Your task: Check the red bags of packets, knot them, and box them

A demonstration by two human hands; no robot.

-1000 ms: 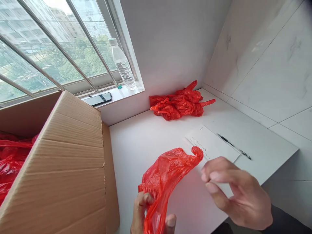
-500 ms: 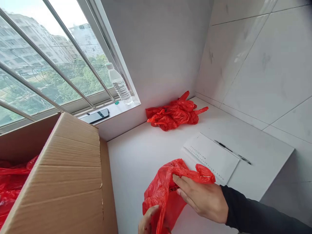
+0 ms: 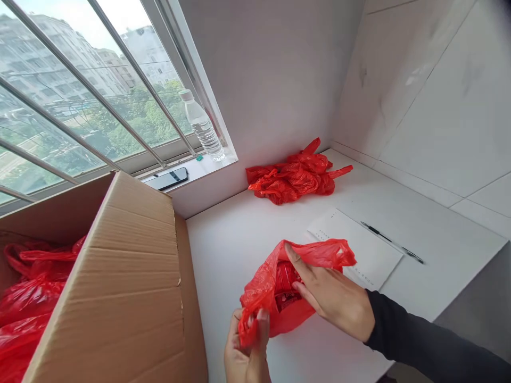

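Pulling at a red bag, both hands are clamped on it, low over the white table near its front edge. Left hand: fingers and thumb pinched tight on the bag's lower corner. Right hand: grips the upper rim, fingers laid over it, thumb out of sight; dark sleeve. The hands are close but not touching, and the mouth gapes between them. Something dark red sits inside; I cannot tell what.

Just right of the bag lies a paper, with a pen beside it. A heap of red bags lies by the back wall. At left, an open box holds more red bags. On the sill are a bottle and a phone.
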